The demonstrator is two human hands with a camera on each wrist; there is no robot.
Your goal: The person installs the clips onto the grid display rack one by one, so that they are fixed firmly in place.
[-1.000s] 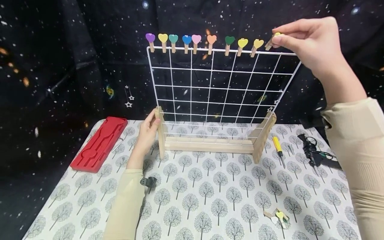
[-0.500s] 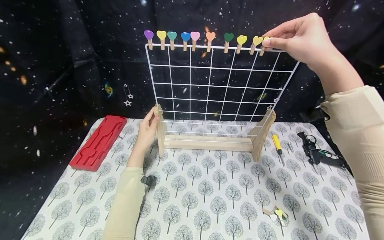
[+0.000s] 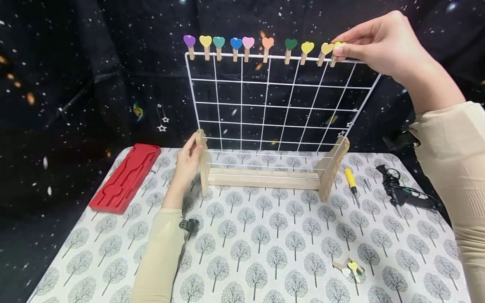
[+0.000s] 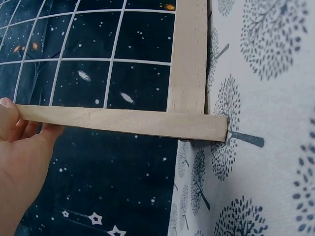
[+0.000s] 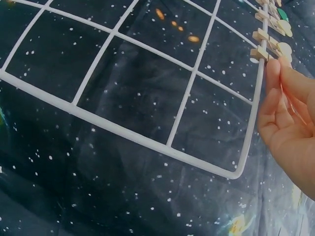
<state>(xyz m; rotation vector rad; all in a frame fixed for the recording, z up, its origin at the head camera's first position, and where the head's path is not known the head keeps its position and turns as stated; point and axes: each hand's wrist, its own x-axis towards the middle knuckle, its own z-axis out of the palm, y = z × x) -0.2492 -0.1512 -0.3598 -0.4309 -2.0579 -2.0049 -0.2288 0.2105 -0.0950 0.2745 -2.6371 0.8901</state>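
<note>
A white wire grid (image 3: 267, 84) stands in a wooden stand (image 3: 265, 180). Along its top wire sits a row of small wooden clothespins with coloured hearts, from a purple-heart clothespin (image 3: 189, 41) at the left to a pale yellow one (image 3: 327, 49) at the right. My right hand (image 3: 390, 48) pinches a yellow-heart clothespin (image 3: 333, 63) at the right end of the row; in the right wrist view its wooden tip (image 5: 259, 52) meets the wire. My left hand (image 3: 187, 165) grips the stand's left upright (image 3: 203, 164), with thumb and fingers on either side in the left wrist view.
Several loose clothespins (image 3: 351, 267) lie in a small pile at the front right. A yellow screwdriver (image 3: 350, 181) and a black tool-like object (image 3: 401, 191) lie right of the stand. A red moulded tray (image 3: 126, 179) lies at the left. Dark star-patterned cloth hangs behind.
My right hand has moved left and brought the tilted yellow-heart clothespin down onto the top wire, close beside the pale yellow one. My left hand keeps its grip on the stand.
</note>
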